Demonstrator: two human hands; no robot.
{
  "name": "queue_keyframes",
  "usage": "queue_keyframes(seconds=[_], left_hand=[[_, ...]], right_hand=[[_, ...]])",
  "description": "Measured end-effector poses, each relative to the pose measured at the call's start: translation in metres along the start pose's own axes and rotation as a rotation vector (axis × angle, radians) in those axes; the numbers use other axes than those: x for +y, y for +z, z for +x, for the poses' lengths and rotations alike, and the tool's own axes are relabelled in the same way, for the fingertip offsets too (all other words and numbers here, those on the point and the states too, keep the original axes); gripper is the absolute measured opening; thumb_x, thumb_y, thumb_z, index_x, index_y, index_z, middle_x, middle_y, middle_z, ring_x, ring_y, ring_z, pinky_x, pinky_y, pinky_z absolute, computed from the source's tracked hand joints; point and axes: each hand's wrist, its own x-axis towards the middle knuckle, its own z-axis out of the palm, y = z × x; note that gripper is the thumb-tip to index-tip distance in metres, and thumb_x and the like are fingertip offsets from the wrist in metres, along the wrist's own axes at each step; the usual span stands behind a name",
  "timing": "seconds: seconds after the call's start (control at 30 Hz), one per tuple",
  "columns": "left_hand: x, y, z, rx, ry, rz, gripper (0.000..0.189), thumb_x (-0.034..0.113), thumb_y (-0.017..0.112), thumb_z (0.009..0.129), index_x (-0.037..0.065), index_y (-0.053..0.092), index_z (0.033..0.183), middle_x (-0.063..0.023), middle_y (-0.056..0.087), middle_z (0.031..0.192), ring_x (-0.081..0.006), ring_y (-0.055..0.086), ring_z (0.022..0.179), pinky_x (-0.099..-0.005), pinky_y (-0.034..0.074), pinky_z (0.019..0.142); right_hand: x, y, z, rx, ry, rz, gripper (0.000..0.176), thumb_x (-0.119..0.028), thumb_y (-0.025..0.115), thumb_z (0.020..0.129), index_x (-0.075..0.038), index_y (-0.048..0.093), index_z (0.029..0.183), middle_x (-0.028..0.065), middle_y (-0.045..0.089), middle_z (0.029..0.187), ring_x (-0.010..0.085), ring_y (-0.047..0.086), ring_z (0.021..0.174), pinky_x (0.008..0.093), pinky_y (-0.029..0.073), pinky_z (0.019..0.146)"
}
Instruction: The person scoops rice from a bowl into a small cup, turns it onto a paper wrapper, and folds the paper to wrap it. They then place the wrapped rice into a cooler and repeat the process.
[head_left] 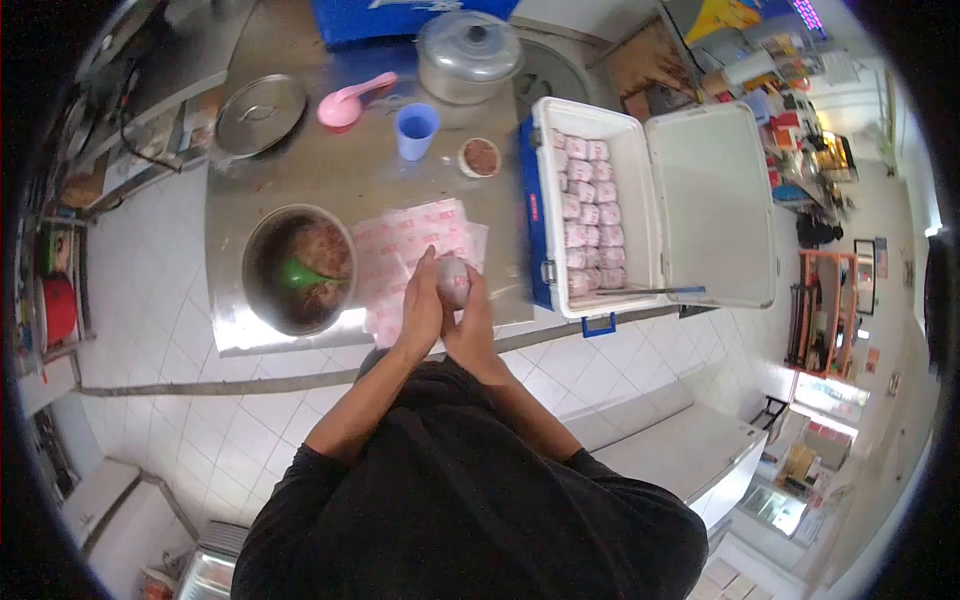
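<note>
Between my two hands, just over the table's front edge, is a paper-wrapped bundle (454,283) with pink print. My left hand (424,300) holds it from the left, and my right hand (474,325) closes round its right side. Under and beside them lies a stack of pink-printed wrapping paper (385,245). Left of the paper stands a deep metal pot (252,285) with brown food and a green ladle (300,273) in it. To the right, an open cooler box (540,210) contains rows of similar wrapped bundles (590,212).
Farther back on the steel table (225,190) are a pot lid (262,115), a pink scoop (345,105), a blue cup (416,132), a small tub of brown food (479,157) and a lidded pot (468,60). The cooler's lid (710,200) hangs open rightward.
</note>
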Motion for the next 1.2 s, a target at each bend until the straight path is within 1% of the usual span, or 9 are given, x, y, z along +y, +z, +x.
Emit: queue_keyframes(seconds=[0.17, 0.37, 0.57, 0.67, 0.7, 0.8, 0.97, 1.1, 1.2], left_hand=[[-0.030, 0.072, 0.026, -0.028, 0.013, -0.139, 0.048, 0.037, 0.044, 0.107, -0.005, 0.063, 0.118, -0.0067, 0.063, 0.096, -0.0137, 0.055, 0.083, -0.0295, 0.047, 0.077], [-0.082, 0.186, 0.066, -0.012, -0.110, -0.142, 0.042, 0.037, 0.045, 0.105, -0.001, 0.061, 0.112, -0.0050, 0.061, 0.087, -0.0136, 0.060, 0.076, -0.0294, 0.052, 0.068], [-0.070, 0.300, 0.103, -0.105, -0.141, -0.430, 0.046, 0.035, 0.047, 0.104, -0.003, 0.054, 0.129, -0.0140, 0.064, 0.107, -0.0199, 0.063, 0.101, -0.0350, 0.050, 0.091], [-0.111, 0.319, 0.147, 0.185, 0.451, 0.514, 0.052, 0.031, 0.048, 0.103, -0.003, 0.044, 0.142, -0.0250, 0.050, 0.138, -0.0328, 0.048, 0.131, -0.0434, 0.035, 0.113], [-0.104, 0.325, 0.147, 0.130, 0.502, 0.710, 0.066, 0.028, 0.050, 0.101, -0.010, 0.030, 0.150, -0.0334, 0.024, 0.156, -0.0462, 0.021, 0.147, -0.0494, 0.017, 0.123], [-0.129, 0.318, 0.163, 0.072, 0.662, 1.279, 0.077, 0.031, 0.051, 0.099, -0.019, 0.020, 0.149, -0.0383, 0.012, 0.159, -0.0525, 0.010, 0.149, -0.0522, 0.012, 0.124], [-0.134, 0.315, 0.163, 0.006, 0.519, 1.392, 0.084, 0.035, 0.051, 0.097, -0.025, 0.017, 0.146, -0.0415, 0.006, 0.158, -0.0548, 0.005, 0.149, -0.0532, 0.008, 0.125], [-0.114, 0.310, 0.154, -0.089, 0.510, 1.376, 0.078, 0.033, 0.050, 0.099, -0.024, 0.024, 0.144, -0.0427, 0.015, 0.155, -0.0549, 0.012, 0.148, -0.0528, 0.014, 0.124], [-0.078, 0.281, 0.117, -0.045, 0.607, 1.042, 0.060, 0.022, 0.058, 0.096, -0.013, 0.040, 0.141, -0.0350, 0.031, 0.153, -0.0499, 0.027, 0.146, -0.0509, 0.025, 0.121]], right_hand=[[0.051, -0.065, 0.010, -0.024, -0.111, -0.224, 0.059, -0.006, 0.058, 0.092, 0.008, 0.034, 0.144, 0.0326, 0.045, 0.138, 0.0481, 0.046, 0.127, 0.0554, 0.034, 0.108], [0.092, -0.171, 0.034, 0.041, -0.021, -0.328, 0.053, -0.011, 0.057, 0.094, 0.003, 0.041, 0.143, 0.0305, 0.046, 0.131, 0.0466, 0.048, 0.120, 0.0540, 0.038, 0.103], [0.183, -0.288, 0.094, -0.091, -0.059, -0.234, 0.056, -0.010, 0.066, 0.090, 0.000, 0.044, 0.140, 0.0243, 0.054, 0.124, 0.0461, 0.055, 0.112, 0.0522, 0.045, 0.097], [0.230, -0.304, 0.170, 0.012, -0.176, -0.113, 0.053, -0.011, 0.070, 0.087, -0.001, 0.049, 0.134, 0.0223, 0.060, 0.115, 0.0437, 0.060, 0.107, 0.0497, 0.047, 0.094], [0.246, -0.298, 0.199, 0.051, -0.254, -0.084, 0.051, -0.011, 0.071, 0.086, -0.002, 0.051, 0.131, 0.0220, 0.062, 0.114, 0.0426, 0.061, 0.106, 0.0478, 0.048, 0.093], [0.273, -0.268, 0.275, -0.233, -0.284, -0.263, 0.038, -0.015, 0.074, 0.085, -0.004, 0.059, 0.118, 0.0216, 0.066, 0.115, 0.0410, 0.060, 0.109, 0.0463, 0.048, 0.095], [0.315, -0.223, 0.329, -0.839, -0.107, -0.207, 0.027, -0.028, 0.076, 0.086, -0.007, 0.069, 0.102, 0.0219, 0.069, 0.109, 0.0391, 0.054, 0.115, 0.0512, 0.041, 0.100], [0.293, -0.217, 0.324, -0.742, -0.343, -0.699, 0.037, -0.030, 0.072, 0.089, -0.006, 0.071, 0.118, 0.0246, 0.067, 0.109, 0.0388, 0.061, 0.108, 0.0500, 0.043, 0.101], [0.312, -0.217, 0.328, -0.769, -0.357, -0.608, 0.039, -0.031, 0.070, 0.091, -0.007, 0.070, 0.121, 0.0262, 0.068, 0.111, 0.0402, 0.061, 0.110, 0.0492, 0.043, 0.104]])
